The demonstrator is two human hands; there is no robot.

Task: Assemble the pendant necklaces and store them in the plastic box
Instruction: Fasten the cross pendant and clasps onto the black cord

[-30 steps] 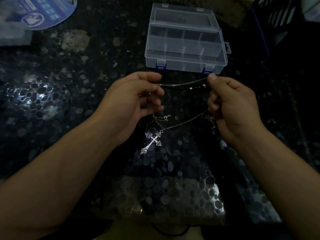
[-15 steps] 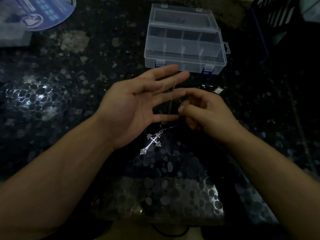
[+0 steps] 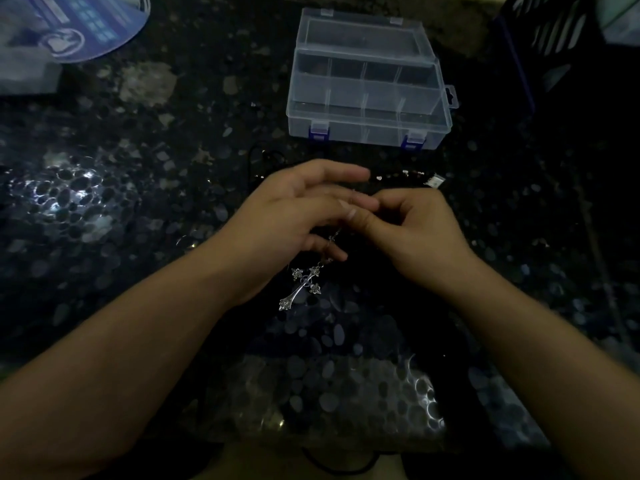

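Dark speckled table (image 3: pixel 104 202) | left hand (image 3: pixel 294 216) fingers relaxed | right hand (image 3: pixel 412 230) pinching chain (image 3: pixel 334 237), cross pendant (image 3: pixel 302 287) dangling

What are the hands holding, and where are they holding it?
The right hand pinches the thin chain just above the cross pendant, which dangles below. The left hand has loose fingers by the chain; its hold cannot be told.

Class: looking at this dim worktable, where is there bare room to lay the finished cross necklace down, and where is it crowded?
Bare tabletop lies left of the left hand, below the blue sheet, and near the table's front edge below the cross pendant. It is crowded between the hands and the plastic box, where small findings lie beyond the right hand.
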